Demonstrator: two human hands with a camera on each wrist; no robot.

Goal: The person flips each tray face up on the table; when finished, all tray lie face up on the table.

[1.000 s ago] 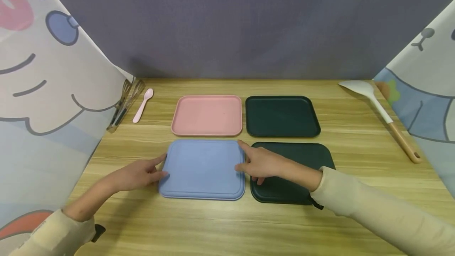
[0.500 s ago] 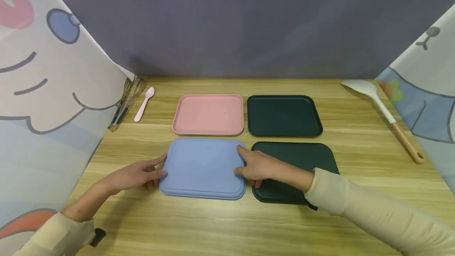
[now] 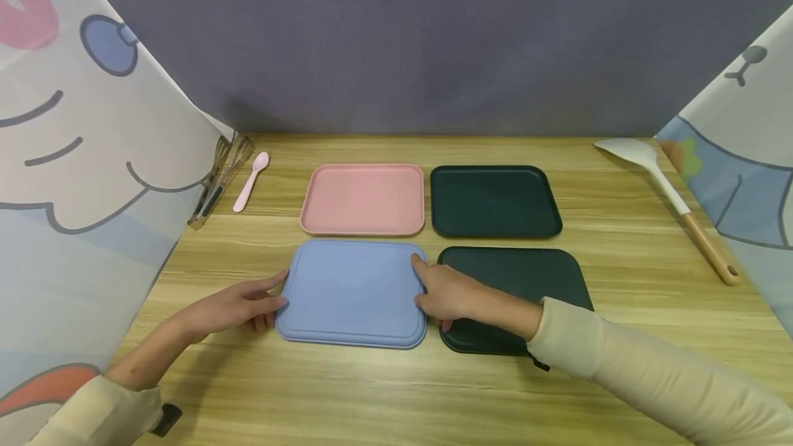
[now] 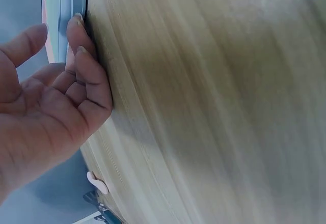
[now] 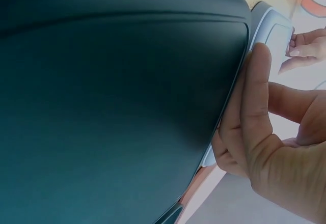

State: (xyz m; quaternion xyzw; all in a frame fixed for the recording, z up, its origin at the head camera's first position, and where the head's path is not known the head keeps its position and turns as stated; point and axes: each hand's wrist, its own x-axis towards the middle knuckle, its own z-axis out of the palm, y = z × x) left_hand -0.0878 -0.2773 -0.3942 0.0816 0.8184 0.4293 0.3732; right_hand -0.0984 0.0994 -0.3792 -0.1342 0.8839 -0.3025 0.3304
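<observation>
A light blue tray (image 3: 352,294) lies flat on the wooden table (image 3: 347,398), with a hand at each short side. My left hand (image 3: 238,305) holds its left edge; in the left wrist view the fingers (image 4: 91,84) curl against the tray's side while the thumb stands above. My right hand (image 3: 455,294) holds the right edge, index finger at the far right corner. In the right wrist view its fingers (image 5: 254,102) reach down between the blue tray and the dark green tray (image 5: 112,112) beside it. The tray's underside is hidden.
Behind stand a pink tray (image 3: 363,199) and another dark green tray (image 3: 495,201). A pink spoon (image 3: 250,182) and metal utensils with dark handles (image 3: 218,181) lie at the far left. A white ladle-like utensil with a wooden handle (image 3: 672,205) lies right. Cloth walls (image 3: 409,47) enclose the table.
The blue tray has shifted very slightly left between my hands. My right index finger has drawn in a little at the corner. The other trays appear unmoved on the table.
</observation>
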